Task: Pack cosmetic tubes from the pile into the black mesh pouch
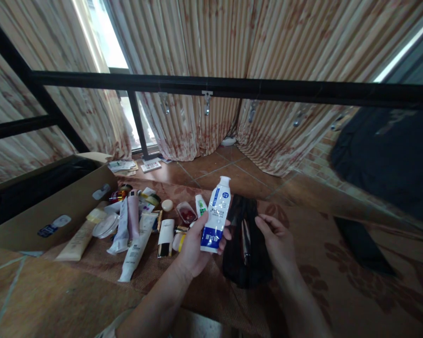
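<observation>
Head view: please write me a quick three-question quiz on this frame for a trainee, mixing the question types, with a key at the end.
1. Which hand holds the white-and-blue tube?
2. True or false: in the picture, the cardboard box is to the left of the black pouch.
3. Which is nearest to the right hand?
A) the curtains
B) the cardboard box
C) the black pouch

Key: 1. The left hand. 2. True. 3. C.
</observation>
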